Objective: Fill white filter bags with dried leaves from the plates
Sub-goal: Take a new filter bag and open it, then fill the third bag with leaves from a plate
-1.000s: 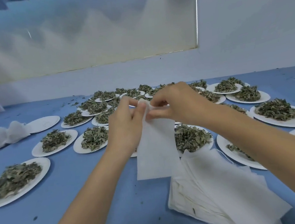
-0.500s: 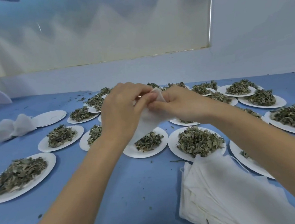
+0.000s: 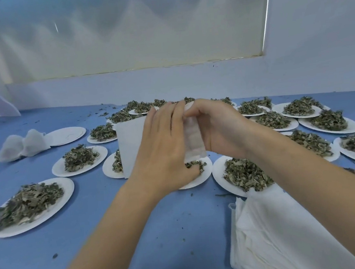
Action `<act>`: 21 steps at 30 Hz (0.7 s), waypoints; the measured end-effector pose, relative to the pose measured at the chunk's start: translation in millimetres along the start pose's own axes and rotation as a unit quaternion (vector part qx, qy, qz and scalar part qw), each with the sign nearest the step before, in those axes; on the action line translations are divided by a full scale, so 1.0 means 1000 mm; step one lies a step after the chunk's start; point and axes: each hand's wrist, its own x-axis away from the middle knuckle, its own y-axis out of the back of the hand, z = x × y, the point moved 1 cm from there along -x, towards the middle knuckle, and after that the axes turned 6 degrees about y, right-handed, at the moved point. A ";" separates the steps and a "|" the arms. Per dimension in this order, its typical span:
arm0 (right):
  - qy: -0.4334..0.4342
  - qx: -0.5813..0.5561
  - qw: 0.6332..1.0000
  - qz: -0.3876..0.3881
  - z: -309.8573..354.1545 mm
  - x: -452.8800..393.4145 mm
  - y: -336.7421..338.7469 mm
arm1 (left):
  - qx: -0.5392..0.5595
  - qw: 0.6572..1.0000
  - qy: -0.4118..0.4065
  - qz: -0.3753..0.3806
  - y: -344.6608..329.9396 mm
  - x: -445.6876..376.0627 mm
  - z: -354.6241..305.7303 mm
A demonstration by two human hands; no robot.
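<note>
I hold one white filter bag (image 3: pixel 130 146) up over the middle plates, its mouth turned toward me. My left hand (image 3: pixel 163 152) covers the bag's near side, fingers spread and reaching down to the leaves on the plate (image 3: pixel 205 174) beneath. My right hand (image 3: pixel 216 129) pinches the bag's open edge at the top right. Many white paper plates of dried green leaves stand around, such as one at the left (image 3: pixel 29 207) and one at the right (image 3: pixel 245 175). Whether the bag holds leaves is hidden.
A stack of empty filter bags (image 3: pixel 286 232) lies at the near right. Two filled bags (image 3: pixel 20 146) rest at the far left beside an empty plate (image 3: pixel 66 135). Leaf crumbs dot the blue tablecloth (image 3: pixel 137 233). A white wall rises behind the plates.
The bag went from hanging flat between my fingertips to being spread open over the plates. My left hand slid down along it toward the leaves.
</note>
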 end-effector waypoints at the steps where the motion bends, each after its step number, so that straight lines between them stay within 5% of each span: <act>1: -0.003 0.006 1.000 0.002 -0.001 -0.002 -0.002 | -0.008 0.999 0.002 -0.034 -0.003 0.000 0.002; 5: -0.041 -0.011 0.999 0.030 -0.014 -0.012 -0.007 | -0.055 0.989 0.010 -0.136 -0.008 0.000 0.011; 10: -0.021 0.166 0.981 -0.093 -0.024 -0.021 0.016 | -0.083 0.993 0.078 -0.031 -0.014 0.009 0.055; 12: 0.006 0.382 0.913 -0.143 -0.029 -0.024 0.033 | -0.110 0.989 0.101 0.018 -0.016 0.015 0.072; 15: -0.036 0.631 0.772 -0.067 -0.046 -0.033 0.047 | -0.082 0.983 0.137 0.093 -0.026 0.021 0.085; 21: -0.109 0.683 0.723 -0.001 -0.076 -0.049 0.056 | -0.035 0.970 0.198 0.134 -0.048 0.011 0.094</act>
